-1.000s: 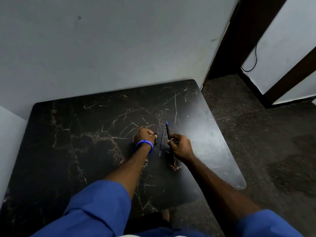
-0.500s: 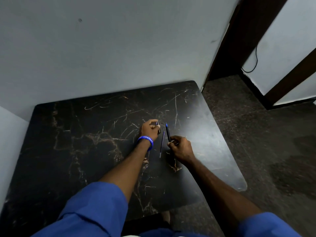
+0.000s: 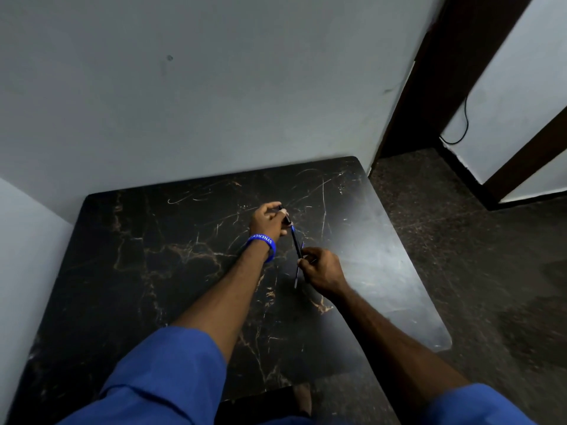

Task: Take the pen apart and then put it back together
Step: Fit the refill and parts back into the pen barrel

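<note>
Our left hand (image 3: 266, 221) pinches a small dark cap (image 3: 285, 215) at the far end of the barrel (image 3: 296, 243). Our right hand (image 3: 322, 269) grips the barrel's near end, above the tabletop (image 3: 153, 256). A thin refill (image 3: 298, 271) lies just beside it.
</note>
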